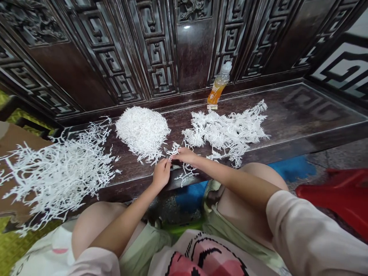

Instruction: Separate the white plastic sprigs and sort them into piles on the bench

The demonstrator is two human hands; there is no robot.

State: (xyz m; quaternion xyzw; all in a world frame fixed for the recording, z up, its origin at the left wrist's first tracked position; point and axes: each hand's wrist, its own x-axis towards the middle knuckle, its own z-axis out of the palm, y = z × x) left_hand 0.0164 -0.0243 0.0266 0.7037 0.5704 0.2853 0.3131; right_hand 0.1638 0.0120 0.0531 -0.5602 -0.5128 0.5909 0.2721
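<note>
Right grip [186, 155] partly hides a white branch [185, 176].

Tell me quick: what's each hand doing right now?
Left hand: closed in a pinch; anything held is too small to tell.
Right hand: closed, holding a white branched sprig.

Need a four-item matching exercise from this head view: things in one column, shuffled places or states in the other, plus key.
1. Clear plastic bottle of orange liquid
2. Rounded mound of small white pieces
3. Sprawling heap of white branching pieces
4. Bare left hand

A. Far left of the view, overlapping brown cardboard
B. Fingertips close to those of the bare right hand
C. Toward the back of the dark wooden bench, near the carved panels
D. On the bench, between the sprawling heap and a frilly white clump

Pairs: 1-C, 2-D, 3-A, 4-B
</note>
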